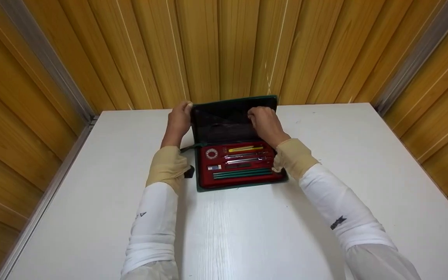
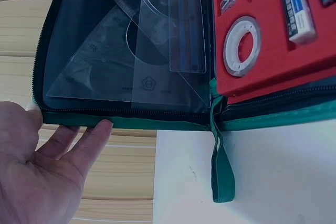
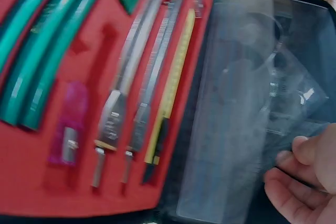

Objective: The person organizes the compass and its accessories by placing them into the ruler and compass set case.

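Observation:
A green zip-up drawing-instrument case [image 1: 224,134] lies unfolded on the table, its lid raised at the back. My left hand [image 1: 179,120] grips the lid's left edge, thumb inside and fingers behind. Clear set squares [image 2: 89,72] and a clear ruler [image 2: 186,30] sit inside the lid. At the lid's right side, my right hand [image 1: 266,124] has curled fingers and appears to pinch a clear set square [image 3: 294,85]; the contact is partly hidden. The red tray [image 3: 79,187] holds green pencils [image 3: 63,35], metal compasses [image 3: 113,114], a yellow-handled tool [image 3: 176,72], an eraser [image 2: 296,11] and a white ring [image 2: 228,51].
The case rests on a white table [image 1: 228,233], near its far edge. Wood-patterned panels [image 1: 231,50] rise behind it and at both sides. A green wrist strap [image 2: 223,174] hangs from the case's left side.

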A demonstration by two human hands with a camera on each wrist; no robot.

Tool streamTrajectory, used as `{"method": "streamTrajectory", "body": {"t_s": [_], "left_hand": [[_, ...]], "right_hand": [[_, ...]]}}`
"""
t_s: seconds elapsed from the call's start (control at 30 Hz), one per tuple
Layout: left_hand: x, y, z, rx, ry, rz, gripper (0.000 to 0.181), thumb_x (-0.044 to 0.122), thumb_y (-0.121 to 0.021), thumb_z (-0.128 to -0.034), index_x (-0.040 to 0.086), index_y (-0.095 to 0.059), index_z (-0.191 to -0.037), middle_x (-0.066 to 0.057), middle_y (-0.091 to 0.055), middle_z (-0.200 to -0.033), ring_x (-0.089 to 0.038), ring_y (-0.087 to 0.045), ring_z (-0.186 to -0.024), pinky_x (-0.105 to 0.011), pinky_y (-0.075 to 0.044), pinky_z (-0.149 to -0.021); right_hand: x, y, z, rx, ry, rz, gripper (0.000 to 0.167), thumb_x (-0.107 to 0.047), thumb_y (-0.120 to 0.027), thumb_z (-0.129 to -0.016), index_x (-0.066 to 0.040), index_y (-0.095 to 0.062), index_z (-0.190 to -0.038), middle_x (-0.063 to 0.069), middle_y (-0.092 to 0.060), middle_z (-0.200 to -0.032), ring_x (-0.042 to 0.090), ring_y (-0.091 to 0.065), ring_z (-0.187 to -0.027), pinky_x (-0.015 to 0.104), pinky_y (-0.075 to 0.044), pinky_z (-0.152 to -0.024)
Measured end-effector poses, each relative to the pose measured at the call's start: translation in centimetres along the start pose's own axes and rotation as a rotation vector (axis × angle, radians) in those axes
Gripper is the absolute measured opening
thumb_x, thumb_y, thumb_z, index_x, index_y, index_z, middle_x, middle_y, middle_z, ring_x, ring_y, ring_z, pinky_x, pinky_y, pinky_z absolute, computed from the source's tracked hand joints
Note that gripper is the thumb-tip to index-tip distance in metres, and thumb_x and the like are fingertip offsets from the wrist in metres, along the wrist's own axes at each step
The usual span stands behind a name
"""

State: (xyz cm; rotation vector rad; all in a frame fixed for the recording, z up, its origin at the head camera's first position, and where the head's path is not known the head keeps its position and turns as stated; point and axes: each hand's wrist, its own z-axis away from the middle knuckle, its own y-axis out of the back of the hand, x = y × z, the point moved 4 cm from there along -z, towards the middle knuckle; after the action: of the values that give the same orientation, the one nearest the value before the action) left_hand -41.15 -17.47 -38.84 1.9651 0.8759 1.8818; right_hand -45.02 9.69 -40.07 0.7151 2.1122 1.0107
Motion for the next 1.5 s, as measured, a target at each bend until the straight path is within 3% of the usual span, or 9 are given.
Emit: {"method": "streamTrajectory", "body": {"t_s": [0.17,0.4,0.6,0.77,0.93,1.17,1.5], "left_hand": [[0.1,-0.2,-0.1,0.0,-0.012,0.007,0.032,0.025,-0.04,-0.1137,0.007,-0.061,-0.131,-0.017,-0.066,-0.122,-0.03,-0.06,-0.11,-0.044,-0.047,-0.099],[0.5,-0.6,-0.3,-0.031,-0.025,-0.006,0.035,0.026,-0.038,-0.1141,0.007,-0.059,-0.136,-0.017,-0.064,-0.127,-0.03,-0.058,-0.115,-0.044,-0.045,-0.103],[0.5,-0.6,-0.2,-0.056,-0.011,0.037,0.035,0.026,-0.038,-0.1143,0.007,-0.059,-0.135,-0.017,-0.064,-0.124,-0.028,-0.061,-0.108,-0.042,-0.05,-0.095],[0.2,-0.2,-0.1,-0.079,-0.013,0.057,0.035,0.025,-0.039,-0.1141,0.007,-0.058,-0.136,-0.017,-0.063,-0.124,-0.028,-0.063,-0.106,-0.041,-0.054,-0.093],[-0.3,0.3,-0.3,-0.103,-0.017,0.116,0.034,0.024,-0.039,-0.1141,0.003,-0.057,-0.134,-0.017,-0.061,-0.117,-0.028,-0.063,-0.103,-0.04,-0.056,-0.092],[-1.0,0.4,-0.3,-0.163,-0.061,0.179,0.032,0.022,-0.038,-0.1142,-0.001,-0.055,-0.128,-0.018,-0.061,-0.113,-0.033,-0.066,-0.106,-0.047,-0.055,-0.097],[-1.2,1.7,0.3,-0.226,-0.071,0.144,0.029,0.018,-0.037,-0.1142,-0.004,-0.055,-0.121,-0.021,-0.062,-0.118,-0.032,-0.065,-0.113,-0.04,-0.054,-0.1]], "right_hand": [[0.1,-0.5,0.4,0.063,-0.014,0.025,0.015,-0.002,-0.065,-0.1,0.006,-0.077,-0.104,0.021,-0.073,-0.101,0.035,-0.071,-0.097,0.045,-0.059,-0.083],[0.3,-0.4,0.9,0.116,-0.035,0.163,0.014,-0.006,-0.068,-0.098,0.0,-0.081,-0.099,0.015,-0.077,-0.097,0.035,-0.07,-0.09,0.049,-0.052,-0.08],[1.3,0.9,1.5,0.096,-0.156,-0.066,0.016,-0.004,-0.064,-0.099,0.005,-0.076,-0.104,0.02,-0.075,-0.1,0.035,-0.071,-0.091,0.048,-0.057,-0.083],[2.0,2.7,2.1,0.231,-0.229,-0.169,0.013,-0.005,-0.063,-0.094,0.005,-0.072,-0.094,0.02,-0.07,-0.091,0.033,-0.064,-0.082,0.044,-0.051,-0.077],[2.8,3.8,2.2,0.34,-0.238,-0.222,0.014,-0.003,-0.062,-0.092,0.007,-0.06,-0.101,0.023,-0.056,-0.099,0.035,-0.051,-0.092,0.044,-0.04,-0.082],[4.0,4.0,2.4,0.286,-0.23,-0.349,0.031,0.0,-0.061,-0.099,0.006,-0.055,-0.129,0.023,-0.063,-0.115,0.033,-0.061,-0.106,0.043,-0.051,-0.088],[4.1,4.4,3.2,0.212,-0.151,-0.377,0.021,-0.001,-0.062,-0.101,0.006,-0.063,-0.121,0.021,-0.069,-0.108,0.031,-0.066,-0.101,0.043,-0.052,-0.084]]}}
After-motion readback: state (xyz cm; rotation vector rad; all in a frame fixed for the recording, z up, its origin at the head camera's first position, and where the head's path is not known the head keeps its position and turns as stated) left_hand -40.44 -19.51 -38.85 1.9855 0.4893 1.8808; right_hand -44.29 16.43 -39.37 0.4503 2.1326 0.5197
